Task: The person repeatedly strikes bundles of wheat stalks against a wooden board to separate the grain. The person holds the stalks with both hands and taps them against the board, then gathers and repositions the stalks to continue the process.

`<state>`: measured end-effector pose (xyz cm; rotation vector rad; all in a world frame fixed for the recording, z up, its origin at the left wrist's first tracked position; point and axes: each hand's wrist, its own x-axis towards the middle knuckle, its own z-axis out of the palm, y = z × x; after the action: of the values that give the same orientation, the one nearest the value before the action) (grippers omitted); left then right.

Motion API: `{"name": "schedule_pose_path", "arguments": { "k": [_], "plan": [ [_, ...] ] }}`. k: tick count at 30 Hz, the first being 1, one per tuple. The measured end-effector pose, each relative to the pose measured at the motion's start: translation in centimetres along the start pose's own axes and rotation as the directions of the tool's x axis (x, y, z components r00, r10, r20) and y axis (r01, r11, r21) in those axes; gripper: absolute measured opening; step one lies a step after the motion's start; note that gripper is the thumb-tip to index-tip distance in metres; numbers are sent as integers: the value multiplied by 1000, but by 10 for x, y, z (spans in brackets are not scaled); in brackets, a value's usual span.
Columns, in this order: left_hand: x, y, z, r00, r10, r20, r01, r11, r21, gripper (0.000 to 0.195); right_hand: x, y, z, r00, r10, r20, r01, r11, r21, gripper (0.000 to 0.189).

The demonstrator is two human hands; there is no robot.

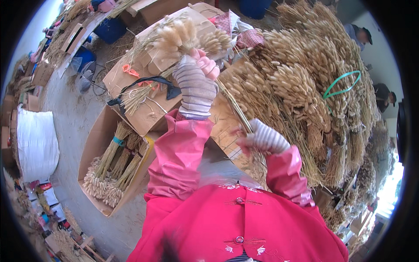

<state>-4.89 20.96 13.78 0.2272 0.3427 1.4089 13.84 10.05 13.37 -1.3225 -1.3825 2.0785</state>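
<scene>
My left hand [199, 77], in a striped fingerless glove, is closed round stems just below the fluffy heads of a bunch of dried bunny-tail grass [176, 34]. The bunch's long stems [234, 104] run down to the right, to my right hand [258, 139], which is blurred and lies at their lower part; its grip is unclear. Beneath my left hand stands a cardboard box [114, 77] with a black cloth strip [147, 80], orange ties [130, 70] and loose cut stems on top. A big heap of dried grass [294, 82] lies to the right.
An open carton [93, 140] at the left holds tied bunches, heads down. A green strap loop [342, 85] rests on the heap. Blue tubs [109, 31] stand beyond. Two people in caps [360, 36] are at the far right. A white sack [38, 144] is at the far left.
</scene>
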Motion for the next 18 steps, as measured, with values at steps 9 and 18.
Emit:
{"name": "schedule_pose_path", "arguments": {
  "k": [9,18],
  "plan": [
    [-68,-85,-48,985,-164,59,163,986,20,25,-97,76,-13,907,320,-274,-380,903,-203,25],
    [-113,-132,-92,842,-237,484,427,842,-330,63,-106,48,-11,766,-480,-427,228,825,-518,41]
  ]
}}
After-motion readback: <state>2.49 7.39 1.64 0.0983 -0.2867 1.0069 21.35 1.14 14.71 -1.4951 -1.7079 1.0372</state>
